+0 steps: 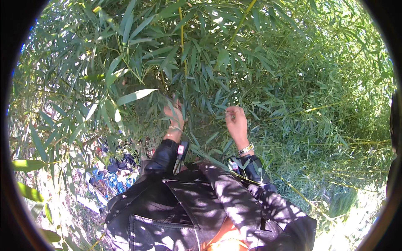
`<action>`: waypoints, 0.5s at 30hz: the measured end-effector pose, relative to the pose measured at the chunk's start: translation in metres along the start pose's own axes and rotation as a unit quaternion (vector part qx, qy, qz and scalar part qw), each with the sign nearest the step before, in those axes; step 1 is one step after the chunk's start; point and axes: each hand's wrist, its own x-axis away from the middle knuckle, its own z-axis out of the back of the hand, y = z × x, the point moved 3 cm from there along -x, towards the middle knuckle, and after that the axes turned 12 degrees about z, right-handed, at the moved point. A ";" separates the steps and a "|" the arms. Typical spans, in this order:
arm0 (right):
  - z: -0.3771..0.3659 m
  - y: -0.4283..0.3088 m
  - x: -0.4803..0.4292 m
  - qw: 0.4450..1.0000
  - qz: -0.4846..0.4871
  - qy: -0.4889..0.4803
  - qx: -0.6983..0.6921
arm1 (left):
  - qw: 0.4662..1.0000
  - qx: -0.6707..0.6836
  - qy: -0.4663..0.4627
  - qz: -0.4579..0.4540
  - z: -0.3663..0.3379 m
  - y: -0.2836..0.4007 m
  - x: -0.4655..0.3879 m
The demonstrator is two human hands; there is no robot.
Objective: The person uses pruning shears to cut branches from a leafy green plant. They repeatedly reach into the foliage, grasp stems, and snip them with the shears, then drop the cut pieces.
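Dense bamboo foliage [204, 72] with long narrow leaves surrounds both hands. My left hand [174, 116] reaches in beside a thin upright bamboo stem [182, 34]. Leaves hide its fingers, so what it grips cannot be seen. To its right, my right hand [237, 124] is raised with thumb and fingers pinched together. A narrow bamboo leaf [221, 107] meets those fingertips and appears to be between them. A metal-banded watch [246, 149] circles the right wrist. Dark straps with small devices sit on both forearms, the left device [182, 148] showing a lit display.
A yellow-green bamboo cane [241, 23] slants at the top. Another thin stem [298, 192] crosses low on the right, near my dark jacket [166, 216]. Blue, white and dark items [117, 178] lie on the sunlit ground at the lower left. Leaves hang close on the left.
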 end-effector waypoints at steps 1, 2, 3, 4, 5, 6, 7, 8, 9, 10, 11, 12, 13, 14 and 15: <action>-0.001 -0.003 0.000 1.000 0.012 -0.006 0.003 | 0.999 -0.011 0.002 0.034 0.003 -0.005 0.009; -0.001 -0.007 -0.001 1.000 0.016 0.000 0.004 | 0.999 -0.013 -0.009 0.033 0.005 -0.010 0.020; -0.002 -0.010 -0.002 1.000 0.009 0.006 -0.003 | 0.998 -0.009 -0.006 0.055 0.007 -0.015 0.031; -0.004 -0.015 -0.004 1.000 0.021 0.010 0.009 | 0.996 -0.047 -0.066 0.038 0.004 -0.016 0.045; -0.007 -0.017 -0.005 0.999 -0.014 -0.028 0.006 | 0.991 -0.071 -0.102 0.051 0.001 -0.017 0.056; -0.013 -0.021 -0.006 0.996 -0.027 -0.089 -0.008 | 0.975 -0.156 -0.154 -0.044 -0.006 -0.011 0.071; -0.020 -0.024 -0.007 0.987 -0.051 -0.148 -0.044 | 0.953 -0.241 -0.174 -0.057 -0.017 -0.008 0.081; -0.027 -0.031 -0.010 0.979 -0.017 -0.187 -0.081 | 0.939 -0.243 -0.227 -0.083 -0.028 -0.003 0.092; -0.034 -0.039 -0.011 0.965 0.021 -0.221 -0.142 | 0.915 -0.253 -0.305 -0.073 -0.041 0.005 0.099; -0.039 -0.047 -0.015 0.927 0.065 -0.233 -0.288 | 0.922 -0.243 -0.300 -0.026 -0.051 0.011 0.104; -0.042 -0.049 -0.017 0.920 0.050 -0.245 -0.303 | 0.929 -0.220 -0.297 0.025 -0.060 0.019 0.108; -0.043 -0.050 -0.019 0.909 0.036 -0.263 -0.321 | 0.932 -0.217 -0.289 0.019 -0.069 0.029 0.110; -0.046 -0.049 -0.022 0.898 -0.007 -0.288 -0.334 | 0.936 -0.203 -0.286 0.005 -0.077 0.041 0.110; -0.044 -0.053 -0.022 0.878 0.006 -0.302 -0.371 | 0.937 -0.179 -0.298 -0.028 -0.082 0.053 0.112; -0.044 -0.056 -0.025 0.848 -0.001 -0.308 -0.432 | 0.921 -0.248 -0.299 -0.004 -0.086 0.062 0.108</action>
